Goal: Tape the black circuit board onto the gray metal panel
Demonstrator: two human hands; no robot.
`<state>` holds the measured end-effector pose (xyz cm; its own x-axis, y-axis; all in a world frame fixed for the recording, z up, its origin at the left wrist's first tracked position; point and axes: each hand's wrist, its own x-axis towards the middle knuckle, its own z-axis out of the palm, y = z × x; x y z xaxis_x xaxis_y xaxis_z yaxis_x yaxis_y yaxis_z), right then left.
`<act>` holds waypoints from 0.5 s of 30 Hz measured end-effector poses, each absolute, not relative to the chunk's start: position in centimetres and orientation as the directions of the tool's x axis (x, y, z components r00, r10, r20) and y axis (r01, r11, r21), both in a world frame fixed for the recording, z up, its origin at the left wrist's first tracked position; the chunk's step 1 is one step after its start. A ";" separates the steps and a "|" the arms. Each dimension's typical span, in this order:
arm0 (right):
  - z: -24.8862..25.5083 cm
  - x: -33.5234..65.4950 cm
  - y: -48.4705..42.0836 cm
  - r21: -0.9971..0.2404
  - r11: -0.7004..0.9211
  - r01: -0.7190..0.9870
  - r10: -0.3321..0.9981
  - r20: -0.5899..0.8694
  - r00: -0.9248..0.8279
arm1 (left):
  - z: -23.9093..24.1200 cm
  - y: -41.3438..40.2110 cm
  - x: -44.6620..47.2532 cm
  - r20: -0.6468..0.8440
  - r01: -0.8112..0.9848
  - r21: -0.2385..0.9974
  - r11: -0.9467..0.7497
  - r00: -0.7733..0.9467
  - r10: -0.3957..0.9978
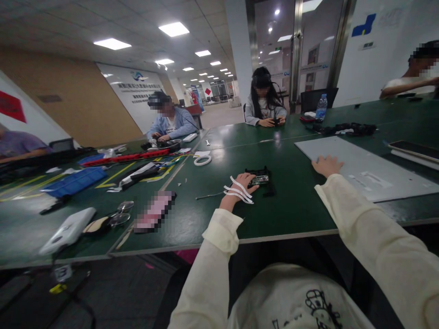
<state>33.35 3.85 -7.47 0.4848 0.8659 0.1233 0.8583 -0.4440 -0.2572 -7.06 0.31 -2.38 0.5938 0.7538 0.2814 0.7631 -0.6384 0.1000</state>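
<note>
My left hand (pixel 240 186) lies over the left side of a small black frame with an exposed circuit board (pixel 262 179) on the table. Its fingers are stretched out and touch the frame's edge, with the thumb apart. Several white strips (pixel 239 192) lie across the back of this hand and wrist. A thin cable (pixel 210 196) runs left from beneath it. Farther right, my right hand (pixel 327 165) is spread open over the left part of a flat pale grey panel (pixel 350 157). Nothing shows between its fingers.
Left on the green table (pixel 192 219) are a pink phone-shaped item (pixel 155 212), glasses (pixel 121 214), a white case (pixel 70 228), a tape roll (pixel 202 161) and a blue tray (pixel 77 180). A water bottle (pixel 321 108) and black parts (pixel 346 129) stand beyond. Several people sit around.
</note>
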 end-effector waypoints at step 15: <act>-6.8 32.8 3.6 -0.242 -0.394 0.886 0.906 0.061 0.420 | -1.3 0.2 -6.9 0.284 0.787 0.043 -0.616 0.581 0.762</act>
